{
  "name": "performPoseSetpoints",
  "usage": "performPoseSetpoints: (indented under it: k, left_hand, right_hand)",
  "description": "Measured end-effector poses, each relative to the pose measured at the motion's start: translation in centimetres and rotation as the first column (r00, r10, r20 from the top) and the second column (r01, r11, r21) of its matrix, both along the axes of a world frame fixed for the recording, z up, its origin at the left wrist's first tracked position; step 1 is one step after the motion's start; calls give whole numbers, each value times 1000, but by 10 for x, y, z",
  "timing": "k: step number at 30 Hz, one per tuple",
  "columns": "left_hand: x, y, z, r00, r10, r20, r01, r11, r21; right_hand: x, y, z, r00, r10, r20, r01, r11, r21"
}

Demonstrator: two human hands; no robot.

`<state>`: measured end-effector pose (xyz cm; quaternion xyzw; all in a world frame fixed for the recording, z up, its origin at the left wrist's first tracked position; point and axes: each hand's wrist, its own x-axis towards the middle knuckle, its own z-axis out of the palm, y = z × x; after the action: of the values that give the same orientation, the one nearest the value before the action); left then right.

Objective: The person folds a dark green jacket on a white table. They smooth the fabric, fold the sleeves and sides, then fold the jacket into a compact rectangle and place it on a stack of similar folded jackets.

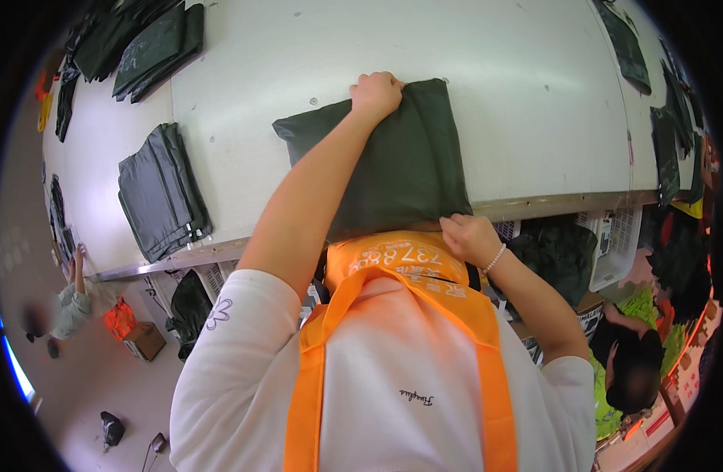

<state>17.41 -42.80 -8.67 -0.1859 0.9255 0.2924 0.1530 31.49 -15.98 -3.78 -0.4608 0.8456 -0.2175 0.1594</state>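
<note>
A dark green, smooth, roughly square packet (401,157) lies at the table's near edge, right in front of me. It could be a filled bag or a folded garment; I cannot tell which. My left hand (377,94) reaches across it, with curled fingers gripping its far edge. At the near right corner, my right hand (469,238) pinches the packet's edge between thumb and fingers. A beaded bracelet circles that wrist. The packet's near side touches my orange apron (401,256).
A stack of folded dark sheets (163,193) lies to the left on the pale table (534,102). More dark piles (158,51) sit far left and far right. White crates (616,248) stand under the edge. One person (630,354) is at the right, another (70,307) far left.
</note>
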Motion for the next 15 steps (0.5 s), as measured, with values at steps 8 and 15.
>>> performPoseSetpoints:
  k: [8, 15]
  left_hand:
    - [75, 56, 181, 648, -184, -739, 288, 958, 14]
    - [197, 34, 67, 805, 261, -533, -435, 870, -231]
  right_hand:
    - [-25, 36, 10, 283, -461, 841, 776, 625, 81]
    - [-52, 40, -36, 467, -408, 784, 668, 744, -11]
